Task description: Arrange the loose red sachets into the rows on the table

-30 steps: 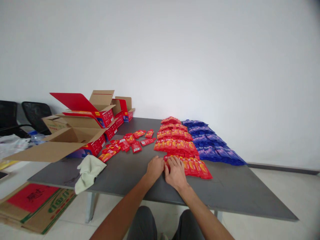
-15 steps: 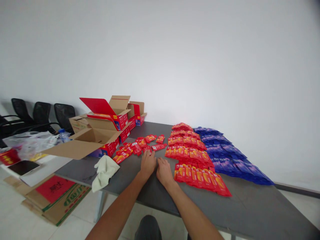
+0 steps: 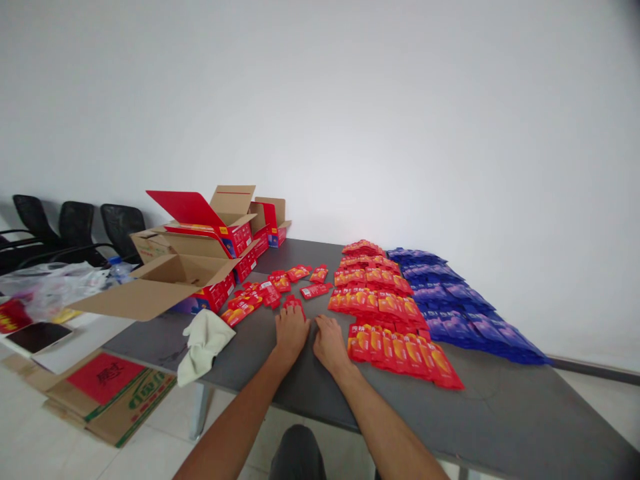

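Observation:
My left hand (image 3: 291,331) is over the near end of a small red pouch (image 3: 295,302), its fingers closed on it against the grey table (image 3: 400,413). Part of that pouch is hidden under the fingers. Beside it on the right, my right hand (image 3: 331,341) rests on the tabletop with curled fingers, and nothing shows in it. Loose red pouches (image 3: 243,308) lie scattered beyond and left of my left hand. To the right of my right hand, red pouches with orange pictures (image 3: 400,350) lie in overlapping rows.
Blue pouches (image 3: 465,317) are stacked in rows at the right. Open cartons (image 3: 175,270) stand on the left, with a pale cloth (image 3: 206,343) in front. A phone (image 3: 37,338) and plastic bags (image 3: 55,287) are further left. Flattened cardboard (image 3: 125,407) lies on the floor.
My left hand has drawn back slightly toward me, and the red pouch at its fingers has come nearer, apart from the other loose ones. My right hand has barely moved.

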Demonstrator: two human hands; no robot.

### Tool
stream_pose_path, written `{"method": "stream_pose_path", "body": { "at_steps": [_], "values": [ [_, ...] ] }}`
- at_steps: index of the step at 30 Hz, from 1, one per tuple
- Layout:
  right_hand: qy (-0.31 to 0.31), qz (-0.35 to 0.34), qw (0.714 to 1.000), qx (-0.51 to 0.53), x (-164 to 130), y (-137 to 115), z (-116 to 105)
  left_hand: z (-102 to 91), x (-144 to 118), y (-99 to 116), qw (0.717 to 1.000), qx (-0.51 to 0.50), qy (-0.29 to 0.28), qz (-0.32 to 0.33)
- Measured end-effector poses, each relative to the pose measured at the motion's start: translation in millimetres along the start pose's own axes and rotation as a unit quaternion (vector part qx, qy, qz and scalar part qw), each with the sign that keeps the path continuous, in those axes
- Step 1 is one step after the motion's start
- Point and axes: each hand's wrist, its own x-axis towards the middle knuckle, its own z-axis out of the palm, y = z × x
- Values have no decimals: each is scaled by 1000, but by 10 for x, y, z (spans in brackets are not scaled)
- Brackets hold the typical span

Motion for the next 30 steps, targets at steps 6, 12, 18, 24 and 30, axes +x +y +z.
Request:
{"method": "stream_pose_path", "body": {
  "at_steps": [6,12,18,24,30],
  "values": [
    [9,2,999,35,-9,18,-30,-128,-134,-32,998,4,-34,60],
    [-3,-8,997,72,-19,-19,-99,-116,-157,-232,991,-122,7,-45],
    [42,14,986,163,-19,5,-133,36,-140,-270,832,-515,27,-203],
    [48,54,956,283,-20,67,-140,55,-85,37,668,-714,-31,-209],
    [81,89,946,302,-13,137,-167,51,-134,137,683,-712,-86,-136]
  ]
}}
